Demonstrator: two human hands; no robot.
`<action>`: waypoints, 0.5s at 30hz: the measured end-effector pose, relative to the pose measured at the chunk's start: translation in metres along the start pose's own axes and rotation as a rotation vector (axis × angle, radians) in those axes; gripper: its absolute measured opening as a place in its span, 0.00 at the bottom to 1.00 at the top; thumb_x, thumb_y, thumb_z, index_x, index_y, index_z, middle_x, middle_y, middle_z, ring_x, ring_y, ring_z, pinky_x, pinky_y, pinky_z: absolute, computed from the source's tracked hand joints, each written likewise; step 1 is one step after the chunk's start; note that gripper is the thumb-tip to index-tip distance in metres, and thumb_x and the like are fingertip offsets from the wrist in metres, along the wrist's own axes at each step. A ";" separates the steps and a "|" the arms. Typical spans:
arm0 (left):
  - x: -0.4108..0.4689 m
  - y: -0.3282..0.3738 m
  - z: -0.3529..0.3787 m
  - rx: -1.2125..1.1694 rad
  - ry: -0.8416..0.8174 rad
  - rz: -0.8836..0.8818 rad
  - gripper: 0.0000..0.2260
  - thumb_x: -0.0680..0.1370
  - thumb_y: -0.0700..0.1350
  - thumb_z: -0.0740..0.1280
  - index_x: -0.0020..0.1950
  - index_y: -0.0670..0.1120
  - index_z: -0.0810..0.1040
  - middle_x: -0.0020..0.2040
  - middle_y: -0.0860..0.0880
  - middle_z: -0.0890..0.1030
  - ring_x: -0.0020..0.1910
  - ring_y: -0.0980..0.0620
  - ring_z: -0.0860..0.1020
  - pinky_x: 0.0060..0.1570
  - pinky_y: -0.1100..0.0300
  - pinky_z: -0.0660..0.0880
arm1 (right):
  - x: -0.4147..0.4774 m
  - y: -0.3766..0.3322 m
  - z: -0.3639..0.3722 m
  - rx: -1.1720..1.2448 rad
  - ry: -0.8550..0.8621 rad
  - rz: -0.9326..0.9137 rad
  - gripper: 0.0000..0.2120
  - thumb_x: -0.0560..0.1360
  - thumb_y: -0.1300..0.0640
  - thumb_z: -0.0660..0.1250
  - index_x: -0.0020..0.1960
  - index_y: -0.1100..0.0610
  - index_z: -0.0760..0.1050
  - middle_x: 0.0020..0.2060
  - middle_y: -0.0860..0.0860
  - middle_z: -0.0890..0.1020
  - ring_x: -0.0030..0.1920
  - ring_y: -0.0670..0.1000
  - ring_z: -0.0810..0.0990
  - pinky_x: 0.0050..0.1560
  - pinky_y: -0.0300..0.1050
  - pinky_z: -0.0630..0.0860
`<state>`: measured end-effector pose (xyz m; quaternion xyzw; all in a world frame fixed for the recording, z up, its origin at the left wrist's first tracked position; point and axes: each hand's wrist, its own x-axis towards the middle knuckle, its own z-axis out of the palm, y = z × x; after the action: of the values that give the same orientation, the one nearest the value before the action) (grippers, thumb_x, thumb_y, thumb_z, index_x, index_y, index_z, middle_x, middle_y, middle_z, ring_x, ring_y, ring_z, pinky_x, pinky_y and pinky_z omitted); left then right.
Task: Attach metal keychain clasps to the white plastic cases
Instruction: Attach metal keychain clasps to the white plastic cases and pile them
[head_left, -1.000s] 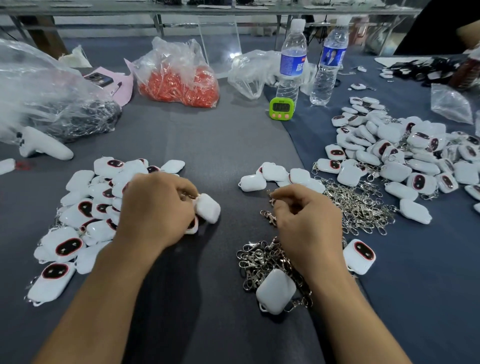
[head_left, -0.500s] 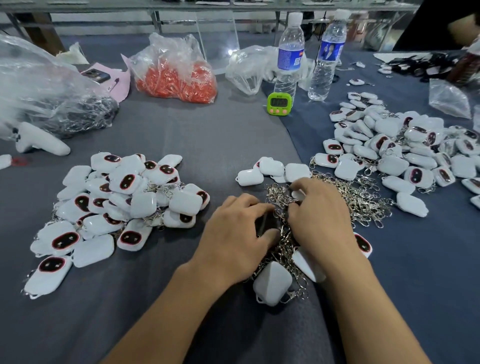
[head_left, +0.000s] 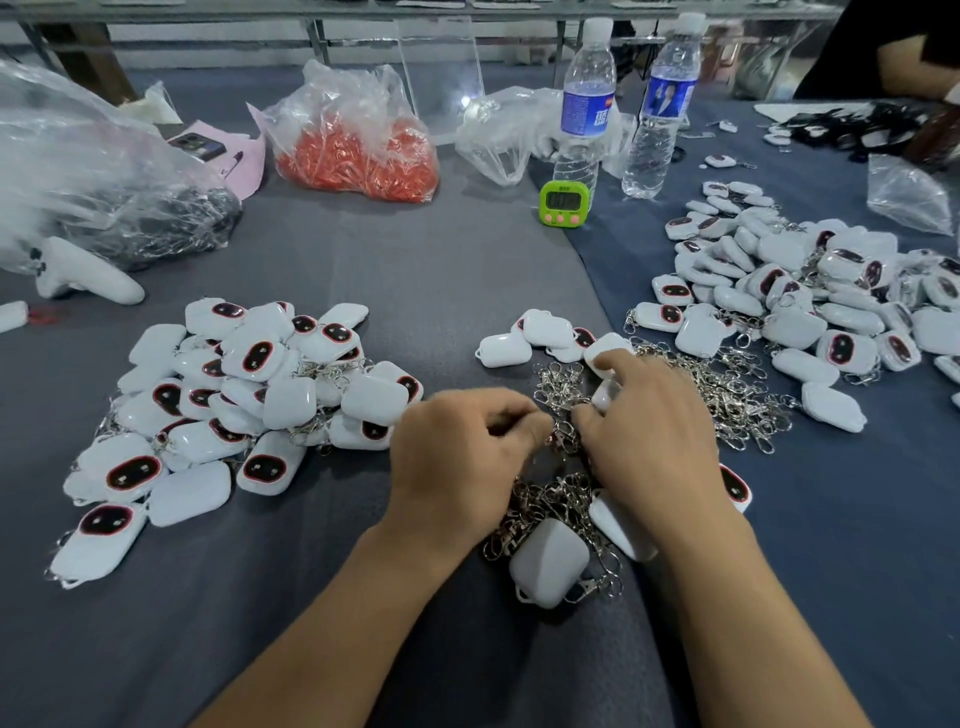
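Left hand (head_left: 462, 457) and right hand (head_left: 649, 441) are both curled, meeting over the clasp heap (head_left: 558, 499). Left pinches one clasp (head_left: 562, 436); right looks to be holding a white case (head_left: 604, 396), grip partly hidden. Suggest working that clasp clear of the tangle first, then hooking it through the case's loop. Finished pile (head_left: 249, 395) sits to the left.

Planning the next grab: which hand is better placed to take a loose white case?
Probably the right hand: its fingers touch a white case, while the left hand seems to pinch a clasp.
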<state>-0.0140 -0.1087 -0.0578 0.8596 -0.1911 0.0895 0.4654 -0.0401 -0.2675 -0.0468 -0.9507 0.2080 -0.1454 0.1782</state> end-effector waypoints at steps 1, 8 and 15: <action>0.002 0.000 0.000 -0.083 0.036 -0.040 0.05 0.73 0.53 0.75 0.42 0.54 0.86 0.35 0.61 0.84 0.34 0.62 0.82 0.40 0.58 0.80 | 0.000 0.000 0.000 0.010 0.014 0.011 0.15 0.76 0.53 0.68 0.63 0.48 0.77 0.54 0.52 0.82 0.54 0.57 0.78 0.51 0.50 0.71; 0.008 -0.008 0.007 -0.279 0.056 -0.172 0.06 0.79 0.48 0.72 0.42 0.51 0.81 0.36 0.55 0.85 0.35 0.55 0.84 0.41 0.52 0.81 | -0.001 -0.006 -0.007 0.441 0.263 0.168 0.05 0.69 0.51 0.76 0.41 0.50 0.81 0.31 0.43 0.82 0.34 0.44 0.79 0.37 0.37 0.71; 0.016 -0.013 0.003 -0.390 0.116 -0.227 0.08 0.77 0.49 0.74 0.38 0.52 0.84 0.28 0.56 0.81 0.26 0.60 0.74 0.30 0.66 0.72 | -0.010 -0.028 -0.001 1.306 -0.132 0.184 0.09 0.72 0.70 0.72 0.45 0.59 0.77 0.31 0.53 0.83 0.29 0.53 0.81 0.29 0.44 0.78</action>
<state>0.0060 -0.1094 -0.0639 0.7629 -0.0799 0.0471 0.6399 -0.0399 -0.2398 -0.0370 -0.6324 0.1461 -0.1673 0.7421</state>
